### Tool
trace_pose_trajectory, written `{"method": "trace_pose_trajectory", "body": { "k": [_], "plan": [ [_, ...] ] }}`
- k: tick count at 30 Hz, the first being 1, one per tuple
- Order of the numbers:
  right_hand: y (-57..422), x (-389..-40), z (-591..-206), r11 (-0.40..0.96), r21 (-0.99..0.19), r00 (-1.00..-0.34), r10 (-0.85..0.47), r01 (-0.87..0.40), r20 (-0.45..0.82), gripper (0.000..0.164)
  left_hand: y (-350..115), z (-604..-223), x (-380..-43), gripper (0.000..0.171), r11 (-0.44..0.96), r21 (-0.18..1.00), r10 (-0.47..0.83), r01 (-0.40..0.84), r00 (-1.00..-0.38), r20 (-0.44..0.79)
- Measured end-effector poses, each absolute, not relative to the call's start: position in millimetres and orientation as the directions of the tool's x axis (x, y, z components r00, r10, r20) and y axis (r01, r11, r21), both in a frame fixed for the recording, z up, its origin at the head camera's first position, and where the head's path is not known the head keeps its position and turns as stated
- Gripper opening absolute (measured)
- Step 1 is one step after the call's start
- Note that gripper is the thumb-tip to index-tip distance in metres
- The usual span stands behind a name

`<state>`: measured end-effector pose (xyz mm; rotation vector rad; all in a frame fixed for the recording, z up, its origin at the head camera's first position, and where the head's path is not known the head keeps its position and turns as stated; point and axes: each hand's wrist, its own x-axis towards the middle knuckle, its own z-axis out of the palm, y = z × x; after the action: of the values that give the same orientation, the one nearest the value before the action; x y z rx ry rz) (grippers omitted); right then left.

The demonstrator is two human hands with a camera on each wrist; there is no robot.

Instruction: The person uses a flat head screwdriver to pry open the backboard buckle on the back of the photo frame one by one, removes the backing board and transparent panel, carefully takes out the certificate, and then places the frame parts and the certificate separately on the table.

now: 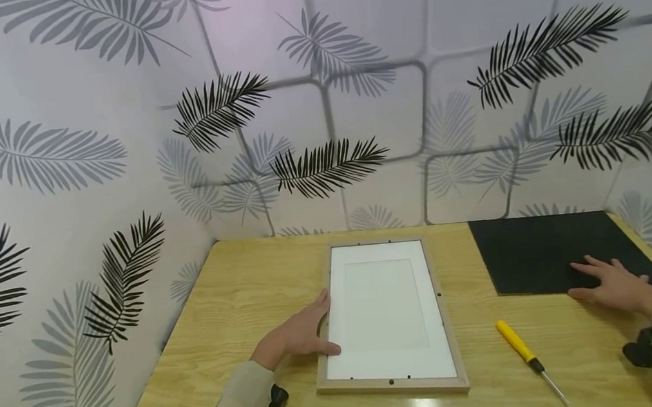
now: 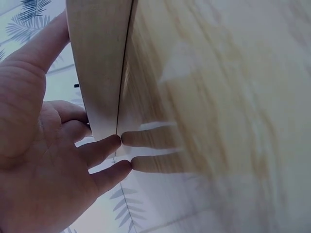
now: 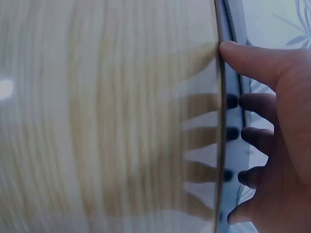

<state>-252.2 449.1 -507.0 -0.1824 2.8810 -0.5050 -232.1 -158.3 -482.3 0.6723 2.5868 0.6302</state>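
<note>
A light wooden picture frame [image 1: 458,353] lies flat on the table, with a white mat [image 1: 386,363] inside and small dark tabs along its inner edges. My left hand [image 1: 299,332] rests against the frame's left side, thumb over the edge onto the mat border. In the left wrist view, fingertips of the left hand [image 2: 58,141] touch low along the wooden side [image 2: 99,63]. A black rectangular board [image 1: 545,252] lies at the back right. My right hand [image 1: 618,288] spreads over the board's near right part, thumb at its near edge; nothing is gripped.
Between the frame and the right arm, a yellow-handled screwdriver [image 1: 515,339] lies on the wooden table [image 1: 256,268], its shaft pointing toward the near right. Walls covered in leaf-patterned sheeting [image 1: 376,115] stand behind the table and on the left.
</note>
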Motion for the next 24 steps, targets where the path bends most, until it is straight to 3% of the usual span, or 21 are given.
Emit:
{"method": "trace_pose_trajectory", "body": {
  "k": [7,12,17,24],
  "plan": [
    [386.5,-253.4,-482.5,0.931,-0.313,-0.98,-0.2,-0.186,-0.014,0.064,-156.5,-484.7,-234.2,0.097,0.783,0.514,0.513,0.35,-0.83,-0.217],
    [318.9,-245.8,-471.0,0.881,-0.393,-0.963,-0.265,-0.264,0.051,0.048,-152.3,-487.8,-239.4,0.076,0.779,0.523,0.476,0.347,-0.87,-0.131],
    [269.4,-241.2,-478.0,0.816,-0.48,-0.937,-0.348,-0.321,0.034,0.042,-147.6,-492.7,-246.6,0.066,0.795,0.509,0.429,0.33,-0.899,-0.087],
    [232.0,-234.0,-488.4,0.751,-0.563,-0.905,-0.424,-0.345,-0.012,0.045,-143.7,-494.5,-249.4,0.066,0.811,0.517,0.388,0.274,-0.913,-0.125]
  ]
}}
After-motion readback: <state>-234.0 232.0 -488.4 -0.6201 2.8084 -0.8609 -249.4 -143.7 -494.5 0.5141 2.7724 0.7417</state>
